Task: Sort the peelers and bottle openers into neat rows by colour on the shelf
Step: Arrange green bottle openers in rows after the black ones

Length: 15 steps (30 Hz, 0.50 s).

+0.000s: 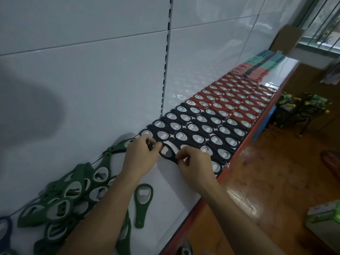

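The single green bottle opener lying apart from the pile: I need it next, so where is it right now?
Head view: the green bottle opener lies flat on the white shelf between both forearms, right of the green pile.

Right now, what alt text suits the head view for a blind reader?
The left hand and right hand pinch a black bottle opener at the end of black rows on a white shelf; red rows lie beyond, a loose green pile nearer.

Dim, cool daylight comes from the window (326,23) at upper right, glinting off the glossy floor (255,155) and the far shelf (287,70), a broad soft shadow lies on the white back panel (88,80), and the wide-angle edges bend and blur.
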Each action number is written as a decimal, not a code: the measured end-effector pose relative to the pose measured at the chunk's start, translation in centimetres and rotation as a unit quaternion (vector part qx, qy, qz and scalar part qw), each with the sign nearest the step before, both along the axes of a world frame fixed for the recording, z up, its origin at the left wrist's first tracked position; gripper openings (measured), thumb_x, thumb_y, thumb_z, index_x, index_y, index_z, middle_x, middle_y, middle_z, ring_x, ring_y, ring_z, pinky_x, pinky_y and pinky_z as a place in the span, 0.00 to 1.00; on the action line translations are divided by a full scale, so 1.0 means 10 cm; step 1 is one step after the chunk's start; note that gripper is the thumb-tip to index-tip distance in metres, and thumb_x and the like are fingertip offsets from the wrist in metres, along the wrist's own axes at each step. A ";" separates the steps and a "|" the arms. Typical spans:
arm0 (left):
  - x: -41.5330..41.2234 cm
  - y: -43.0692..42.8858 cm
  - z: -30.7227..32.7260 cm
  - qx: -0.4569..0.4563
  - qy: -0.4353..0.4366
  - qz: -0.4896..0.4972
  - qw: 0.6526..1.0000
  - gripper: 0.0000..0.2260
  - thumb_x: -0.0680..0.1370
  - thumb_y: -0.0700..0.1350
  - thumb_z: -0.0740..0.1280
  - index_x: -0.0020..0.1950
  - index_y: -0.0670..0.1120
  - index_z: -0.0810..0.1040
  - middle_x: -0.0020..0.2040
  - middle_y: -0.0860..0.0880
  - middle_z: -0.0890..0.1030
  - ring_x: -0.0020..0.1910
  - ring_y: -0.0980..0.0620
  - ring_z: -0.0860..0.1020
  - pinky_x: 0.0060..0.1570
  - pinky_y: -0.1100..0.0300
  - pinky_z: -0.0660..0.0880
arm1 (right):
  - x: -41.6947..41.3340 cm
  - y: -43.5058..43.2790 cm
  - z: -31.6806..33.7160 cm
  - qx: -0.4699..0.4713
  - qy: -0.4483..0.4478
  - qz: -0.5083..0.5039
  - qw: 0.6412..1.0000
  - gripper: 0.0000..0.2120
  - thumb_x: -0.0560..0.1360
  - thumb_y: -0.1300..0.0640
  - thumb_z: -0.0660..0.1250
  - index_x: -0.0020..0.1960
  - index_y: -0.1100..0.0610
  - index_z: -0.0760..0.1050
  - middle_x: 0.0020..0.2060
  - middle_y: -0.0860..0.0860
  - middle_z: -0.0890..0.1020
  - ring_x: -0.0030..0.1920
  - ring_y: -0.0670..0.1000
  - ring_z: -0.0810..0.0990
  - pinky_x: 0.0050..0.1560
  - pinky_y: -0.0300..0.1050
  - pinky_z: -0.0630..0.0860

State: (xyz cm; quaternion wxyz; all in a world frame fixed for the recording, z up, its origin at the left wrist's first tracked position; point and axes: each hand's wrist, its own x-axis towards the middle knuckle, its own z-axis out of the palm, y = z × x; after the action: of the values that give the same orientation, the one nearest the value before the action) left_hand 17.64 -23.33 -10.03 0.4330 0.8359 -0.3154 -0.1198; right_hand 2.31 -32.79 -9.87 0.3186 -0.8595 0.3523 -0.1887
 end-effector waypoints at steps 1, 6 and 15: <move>0.02 0.00 -0.02 0.004 -0.062 -0.006 0.998 0.04 0.79 0.47 0.71 0.48 0.47 0.79 0.42 0.52 0.81 0.41 0.50 0.79 0.43 0.55 0.75 | -0.01 0.01 -0.03 -0.021 0.011 0.003 1.000 0.12 0.75 0.66 0.66 0.47 0.50 0.81 0.43 0.42 0.80 0.37 0.41 0.76 0.40 0.30 0.69; 0.01 0.02 -0.08 0.097 -0.168 -0.077 0.978 0.11 0.80 0.42 0.65 0.61 0.52 0.79 0.60 0.50 0.73 0.50 0.46 0.79 0.47 0.48 0.79 | -0.04 0.11 -0.12 -0.103 0.003 0.037 0.994 0.10 0.77 0.61 0.67 0.55 0.54 0.84 0.47 0.48 0.76 0.44 0.48 0.76 0.46 0.42 0.76; 0.02 0.03 -0.05 0.149 -0.168 -0.109 0.968 0.17 0.80 0.42 0.65 0.69 0.52 0.77 0.67 0.51 0.70 0.57 0.46 0.79 0.51 0.49 0.78 | 0.00 0.03 -0.13 -0.126 0.022 0.016 0.992 0.13 0.79 0.63 0.65 0.56 0.54 0.86 0.44 0.51 0.76 0.44 0.52 0.76 0.45 0.47 0.75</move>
State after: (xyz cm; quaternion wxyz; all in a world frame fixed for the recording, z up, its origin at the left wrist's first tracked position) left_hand 17.86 -23.06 -10.52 0.2284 0.8598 -0.4513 -0.0694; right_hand 2.29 -32.47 -11.14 0.2031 -0.9023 0.3189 -0.2072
